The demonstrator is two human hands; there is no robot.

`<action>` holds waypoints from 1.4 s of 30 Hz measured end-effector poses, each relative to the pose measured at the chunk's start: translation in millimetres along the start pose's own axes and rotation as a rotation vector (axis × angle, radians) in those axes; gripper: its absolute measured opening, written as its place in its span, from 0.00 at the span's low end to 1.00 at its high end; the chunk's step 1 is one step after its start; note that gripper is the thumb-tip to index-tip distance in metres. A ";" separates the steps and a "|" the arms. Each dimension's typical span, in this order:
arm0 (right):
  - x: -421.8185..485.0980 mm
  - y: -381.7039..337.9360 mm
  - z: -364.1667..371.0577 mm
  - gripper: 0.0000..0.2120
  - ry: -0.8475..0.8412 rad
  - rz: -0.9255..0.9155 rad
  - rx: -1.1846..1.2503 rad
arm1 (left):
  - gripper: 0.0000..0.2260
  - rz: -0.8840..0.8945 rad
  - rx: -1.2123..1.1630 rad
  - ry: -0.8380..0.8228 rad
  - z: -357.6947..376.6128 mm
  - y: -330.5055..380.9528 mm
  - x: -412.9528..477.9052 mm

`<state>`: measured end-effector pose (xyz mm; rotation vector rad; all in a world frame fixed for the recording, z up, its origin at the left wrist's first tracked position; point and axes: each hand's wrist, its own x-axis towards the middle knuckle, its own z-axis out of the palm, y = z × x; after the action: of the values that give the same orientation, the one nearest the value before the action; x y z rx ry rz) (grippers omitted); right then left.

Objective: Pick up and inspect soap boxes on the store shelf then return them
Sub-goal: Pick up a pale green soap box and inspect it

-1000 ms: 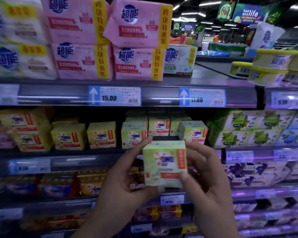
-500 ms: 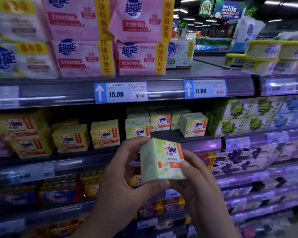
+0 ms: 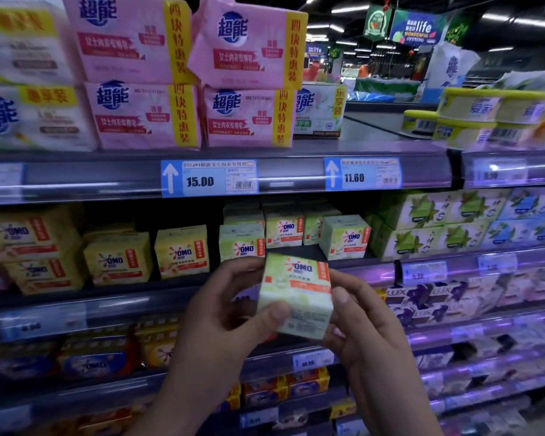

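I hold a pale green OMO soap box (image 3: 296, 294) in front of the shelves with both hands. My left hand (image 3: 224, 328) grips its left side, thumb on the lower front edge. My right hand (image 3: 362, 328) holds its right side, thumb near the red band. The box is tilted, logo face up and a printed side facing me. Behind it, more green OMO soap boxes (image 3: 345, 236) stand on the middle shelf (image 3: 359, 272), with a gap in the row right behind the held box.
Yellow OMO boxes (image 3: 181, 251) stand left on the same shelf. Pink soap packs (image 3: 139, 116) are stacked on the top shelf above price tags (image 3: 210, 177). Green leaf-print boxes (image 3: 422, 225) and purple LUX boxes (image 3: 428, 300) fill the right side. Lower shelves hold more soap.
The box has been turned in my hands: its logo face has tipped up and away, and a printed side now faces me. Both hands shifted their grip while turning it.
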<state>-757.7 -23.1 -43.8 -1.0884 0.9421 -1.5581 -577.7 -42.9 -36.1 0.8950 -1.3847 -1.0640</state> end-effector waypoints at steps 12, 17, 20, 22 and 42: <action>14.7 -1.3 -29.0 0.23 -0.079 -0.292 -0.069 | 0.21 0.168 0.207 0.154 30.9 -22.6 4.2; 25.9 6.0 -35.4 0.18 -0.034 -0.288 -0.170 | 0.23 0.169 0.261 0.274 43.5 -29.8 4.1; 39.6 5.5 -36.3 0.21 -0.058 -0.225 -0.238 | 0.22 0.144 0.361 0.358 50.0 -29.8 13.4; 50.2 2.3 -38.7 0.24 -0.131 -0.158 -0.243 | 0.22 0.130 0.413 0.394 53.0 -30.1 22.0; 93.7 24.2 -40.7 0.29 -0.223 0.124 -0.182 | 0.27 0.032 0.428 0.481 73.9 -56.2 55.1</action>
<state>-801.2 -117.3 -60.3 -1.2779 0.9917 -1.2396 -659.5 -104.4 -70.5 1.3342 -1.2214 -0.4785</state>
